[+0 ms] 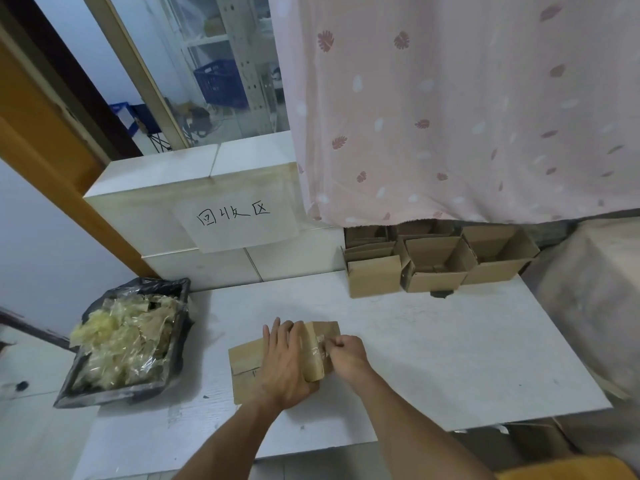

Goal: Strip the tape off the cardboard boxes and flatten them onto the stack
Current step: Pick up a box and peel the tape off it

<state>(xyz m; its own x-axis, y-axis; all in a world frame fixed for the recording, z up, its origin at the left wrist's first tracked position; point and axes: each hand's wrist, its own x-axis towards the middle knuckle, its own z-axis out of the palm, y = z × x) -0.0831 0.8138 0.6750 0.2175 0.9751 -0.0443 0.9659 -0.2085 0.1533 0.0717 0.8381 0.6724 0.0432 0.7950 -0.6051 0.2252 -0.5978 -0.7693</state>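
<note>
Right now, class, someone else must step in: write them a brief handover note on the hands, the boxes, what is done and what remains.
Left hand presses flat on the box on the table.
Right hand pinches the tape on it, part lifted.
Bin at left holds stripped tape.
Open boxes wait at the table's back.
Left: finish peeling, bin the tape, flatten this box, then the rest.

A white desk (pixel 450 358) stands against a pale tiled ledge (pixel 194 174) bearing a handwritten paper sign (pixel 235 216). Above the desk's far right edge hangs a pink curtain (pixel 450 109) printed with leaves. Behind the ledge, a window (pixel 214 74) shows metal shelving and a blue crate (pixel 218 83) — daylight is soft. A wooden door frame (pixel 45 126) runs along the left.
</note>
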